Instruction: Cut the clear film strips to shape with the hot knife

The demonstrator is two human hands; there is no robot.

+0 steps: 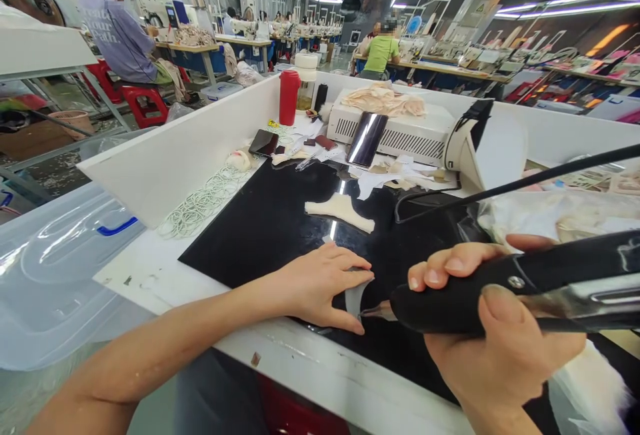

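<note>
A small pale grey curved piece (354, 298) lies on the black board in front of me. My left hand (325, 285) steadies it, index finger over the upper end and thumb at the lower end, spread apart. In my right hand (505, 335) is a black glue gun (445, 305) with a metal lever, my fingers and thumb wrapped round its body. Its pointed metal nozzle meets or nearly meets the right edge of the grey piece. Farther back on the board rests a cream, curved pad-like piece (340, 210).
Around the black board (240, 228) stand white side panels (185, 142). Behind are a vented white machine (395, 132), a phone (367, 138), a red bottle (289, 98) and scraps. Green cord (200, 205) lies left; a black rod (525, 178) crosses right. Co-workers sit beyond.
</note>
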